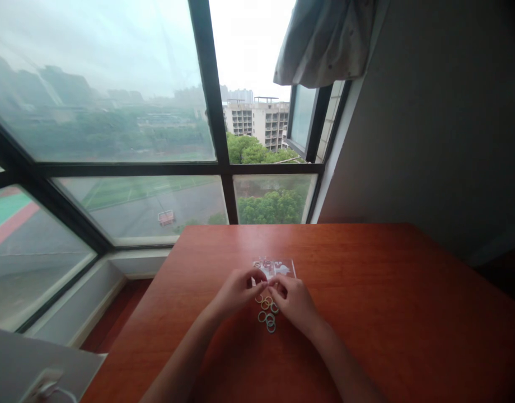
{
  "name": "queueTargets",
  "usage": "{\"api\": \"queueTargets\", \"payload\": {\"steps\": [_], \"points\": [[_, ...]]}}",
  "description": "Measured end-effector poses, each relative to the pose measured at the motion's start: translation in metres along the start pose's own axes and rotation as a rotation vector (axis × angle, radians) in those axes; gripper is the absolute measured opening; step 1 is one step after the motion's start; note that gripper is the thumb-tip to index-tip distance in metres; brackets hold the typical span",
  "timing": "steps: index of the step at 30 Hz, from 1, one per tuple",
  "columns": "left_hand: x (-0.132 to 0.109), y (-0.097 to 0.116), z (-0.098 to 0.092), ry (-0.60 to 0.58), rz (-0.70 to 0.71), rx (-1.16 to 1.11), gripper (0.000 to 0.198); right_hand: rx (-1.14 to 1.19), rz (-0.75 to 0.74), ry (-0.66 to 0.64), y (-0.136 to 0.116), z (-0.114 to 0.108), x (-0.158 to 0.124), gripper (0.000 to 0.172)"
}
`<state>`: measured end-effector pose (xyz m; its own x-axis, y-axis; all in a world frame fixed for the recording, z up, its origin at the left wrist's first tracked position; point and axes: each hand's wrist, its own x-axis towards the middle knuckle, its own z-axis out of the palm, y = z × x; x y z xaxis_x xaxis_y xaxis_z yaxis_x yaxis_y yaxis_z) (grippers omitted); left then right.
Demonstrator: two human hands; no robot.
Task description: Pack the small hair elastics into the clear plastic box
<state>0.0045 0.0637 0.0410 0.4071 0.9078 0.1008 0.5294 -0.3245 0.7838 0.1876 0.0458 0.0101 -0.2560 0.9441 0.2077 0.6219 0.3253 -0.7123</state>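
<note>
My left hand (239, 289) and my right hand (296, 301) meet over the middle of the table, fingertips almost touching. Both are closed in a pinch; a small pale thing shows between the fingertips, too small to name. Just beyond them lies a clear, flat plastic case or bag (290, 270) with white marks and some small items at its left side. My hands cover its near edge. Below the fingers, several thin rings lie loose, like small hair ties: yellowish rings (265, 305) nearer the hands and grey-green rings (271, 327) closer to me, some overlapping.
The reddish-brown wooden table (366, 280) extends widely to both sides. Dark-framed windows (224, 168) stand behind it, with one open pane (303, 123) under a bunched curtain (324, 45). A grey wall (434, 123) rises at the right. A socket with a white cable (51, 386) is at lower left.
</note>
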Motion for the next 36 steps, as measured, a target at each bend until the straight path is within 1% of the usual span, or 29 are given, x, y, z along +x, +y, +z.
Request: {"api": "queueTargets", "payload": {"steps": [2, 5, 9, 12, 15, 19, 23, 26, 28, 33, 36], "points": [[-0.001, 0.004, 0.002, -0.027, 0.005, -0.035, 0.019, 0.043, 0.0, 0.042, 0.002, 0.0, 0.001, 0.013], [0.0, 0.003, 0.005, -0.009, -0.008, -0.035, 0.017, 0.085, -0.01, 0.075, 0.003, 0.001, 0.002, 0.014], [0.001, -0.004, 0.005, 0.022, -0.005, -0.003, 0.015, 0.079, -0.006, 0.066, 0.002, 0.001, 0.002, 0.015], [0.003, -0.011, 0.003, 0.131, -0.005, 0.07, 0.013, 0.033, 0.02, 0.005, 0.001, 0.001, 0.0, 0.013], [0.003, -0.018, 0.001, 0.222, -0.053, 0.14, 0.013, -0.054, 0.034, -0.099, -0.001, 0.001, -0.002, 0.009], [0.003, -0.023, 0.003, 0.231, -0.111, 0.204, 0.014, -0.201, 0.071, -0.17, -0.005, 0.003, -0.005, 0.008], [0.003, -0.024, 0.003, 0.249, -0.12, 0.245, 0.014, -0.23, 0.071, -0.181, -0.007, 0.004, -0.006, 0.009], [0.003, -0.022, 0.001, 0.265, -0.115, 0.24, 0.016, -0.179, 0.06, -0.156, -0.005, 0.004, -0.005, 0.008], [0.003, -0.019, 0.0, 0.245, -0.089, 0.206, 0.017, -0.112, 0.057, -0.113, -0.003, 0.003, -0.004, 0.007], [0.002, -0.006, 0.005, 0.097, 0.026, 0.058, 0.017, 0.044, 0.05, 0.065, 0.002, 0.001, 0.001, 0.015], [0.001, -0.001, 0.009, 0.05, 0.038, 0.008, 0.015, 0.091, 0.032, 0.135, 0.003, 0.0, 0.002, 0.016]]}}
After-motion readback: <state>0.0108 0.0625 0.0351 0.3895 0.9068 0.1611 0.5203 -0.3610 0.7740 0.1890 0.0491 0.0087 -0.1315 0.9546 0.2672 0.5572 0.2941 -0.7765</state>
